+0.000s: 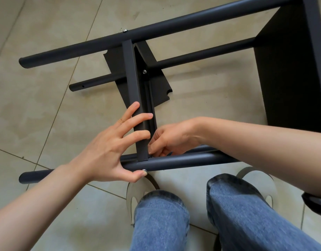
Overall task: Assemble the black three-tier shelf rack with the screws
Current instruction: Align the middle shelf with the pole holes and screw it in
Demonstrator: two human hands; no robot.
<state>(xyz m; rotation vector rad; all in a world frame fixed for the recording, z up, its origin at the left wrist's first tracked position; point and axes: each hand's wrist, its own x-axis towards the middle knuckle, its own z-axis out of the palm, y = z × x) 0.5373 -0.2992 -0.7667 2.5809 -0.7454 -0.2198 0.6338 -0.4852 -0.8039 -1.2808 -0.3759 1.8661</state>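
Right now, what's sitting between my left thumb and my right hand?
In the head view, the near black pole runs between them: the left hand has its thumb on a screw at the pole's near side, the right hand behind it.

We cannot see what the right hand (171,137) pinches: its fingertips curl out of sight behind the upright bar (136,105) at its joint with the near tube (174,162). The left hand (109,151) covers part of that tube, its thumb half hiding a screw head (144,171). The far tube (156,28) and black shelf panel (292,69) run off the frame's top and right edges.
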